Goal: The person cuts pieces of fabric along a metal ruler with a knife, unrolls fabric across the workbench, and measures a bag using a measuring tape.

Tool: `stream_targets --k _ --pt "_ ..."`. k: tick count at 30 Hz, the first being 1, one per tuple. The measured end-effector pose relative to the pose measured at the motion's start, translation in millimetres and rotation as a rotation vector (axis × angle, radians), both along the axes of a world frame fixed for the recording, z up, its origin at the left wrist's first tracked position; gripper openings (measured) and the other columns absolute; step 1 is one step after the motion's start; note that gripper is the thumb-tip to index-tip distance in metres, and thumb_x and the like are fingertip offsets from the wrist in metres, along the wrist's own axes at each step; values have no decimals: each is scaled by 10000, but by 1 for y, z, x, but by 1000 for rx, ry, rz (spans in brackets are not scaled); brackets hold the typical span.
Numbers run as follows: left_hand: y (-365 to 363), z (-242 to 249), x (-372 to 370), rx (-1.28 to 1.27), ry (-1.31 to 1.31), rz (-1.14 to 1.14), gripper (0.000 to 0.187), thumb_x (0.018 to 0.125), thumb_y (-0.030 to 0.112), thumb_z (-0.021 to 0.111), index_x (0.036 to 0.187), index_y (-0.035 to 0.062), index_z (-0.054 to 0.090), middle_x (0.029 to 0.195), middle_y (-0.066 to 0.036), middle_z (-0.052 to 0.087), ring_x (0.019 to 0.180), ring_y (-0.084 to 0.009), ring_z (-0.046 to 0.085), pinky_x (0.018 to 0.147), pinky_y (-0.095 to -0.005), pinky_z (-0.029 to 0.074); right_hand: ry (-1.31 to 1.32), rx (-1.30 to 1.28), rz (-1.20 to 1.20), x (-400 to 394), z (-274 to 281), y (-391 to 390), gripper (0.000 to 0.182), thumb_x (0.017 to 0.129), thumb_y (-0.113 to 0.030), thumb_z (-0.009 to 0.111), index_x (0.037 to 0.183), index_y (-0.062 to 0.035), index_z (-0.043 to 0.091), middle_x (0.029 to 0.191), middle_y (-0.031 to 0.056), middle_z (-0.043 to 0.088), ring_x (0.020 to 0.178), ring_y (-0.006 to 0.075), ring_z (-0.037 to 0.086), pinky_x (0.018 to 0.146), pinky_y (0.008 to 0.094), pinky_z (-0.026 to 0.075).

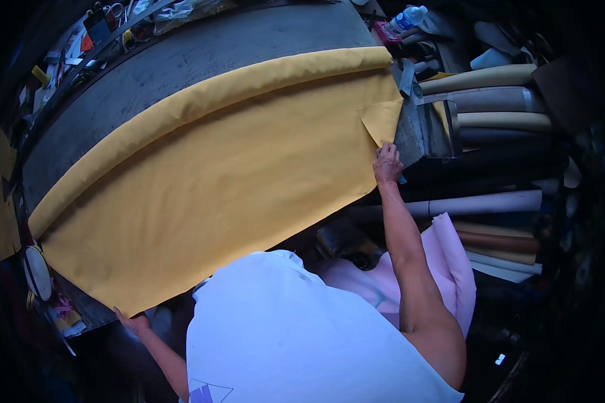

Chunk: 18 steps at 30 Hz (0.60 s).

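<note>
A wide sheet of yellow leather-like material (pixel 222 181) lies across the dark worktable (pixel 181 70), its far end still wound into a long roll (pixel 215 94). My left hand (pixel 133 322) grips the sheet's near left corner, thumb along the edge, with some fingers hidden beneath. At the right side, my right hand (pixel 388 163) is closed on the sheet's edge, just below a triangular flap (pixel 381 119) that is folded over on top. The material between my hands lies mostly flat, with slight ripples.
Several rolls of material (pixel 494 97) are stacked to the right. A water bottle (pixel 408 19) lies at the upper right. Tools and clutter (pixel 101 30) line the table's far left edge. Pink material (pixel 450 262) drapes beside my right arm, and a round object (pixel 38 272) sits at the left end.
</note>
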<state>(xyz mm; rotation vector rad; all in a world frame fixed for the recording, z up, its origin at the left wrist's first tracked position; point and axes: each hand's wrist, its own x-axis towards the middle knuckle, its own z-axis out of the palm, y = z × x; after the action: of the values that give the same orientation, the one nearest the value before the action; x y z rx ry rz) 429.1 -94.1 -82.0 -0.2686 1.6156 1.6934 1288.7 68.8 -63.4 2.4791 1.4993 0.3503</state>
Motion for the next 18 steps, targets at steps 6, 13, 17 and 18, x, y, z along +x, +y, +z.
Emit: stream_targets --k 6,13,17,18 --pt "-6 2 -18 197 65 63 516 1002 398 521 1378 45 545 1414 -109 554 1294 -294 510 1110 -435 383 526 647 -847 100 -20 -66 278 912 -267 581 949 -3 660 928 218 710 924 380 686 801 466 534" --pt "-9 24 -44 322 281 34 458 990 309 497 1366 54 551 1409 -125 553 1304 -309 503 1111 -451 381 392 636 -475 20 -29 -71 217 916 -159 621 1053 9 596 1020 191 635 920 321 653 805 423 528" --pt "5 58 -51 351 247 235 489 990 295 523 1415 57 473 1468 -148 484 1354 -338 447 1164 -495 304 663 451 -165 -108 -1 -40 224 914 -109 623 1115 -20 579 1040 174 575 903 326 654 809 406 537" --pt "13 72 -45 368 169 231 509 978 290 563 1417 51 466 1476 -161 470 1372 -350 425 1172 -506 296 709 385 -42 -136 -3 -38 219 915 -93 613 1123 -28 582 1035 174 569 890 340 650 789 412 539"
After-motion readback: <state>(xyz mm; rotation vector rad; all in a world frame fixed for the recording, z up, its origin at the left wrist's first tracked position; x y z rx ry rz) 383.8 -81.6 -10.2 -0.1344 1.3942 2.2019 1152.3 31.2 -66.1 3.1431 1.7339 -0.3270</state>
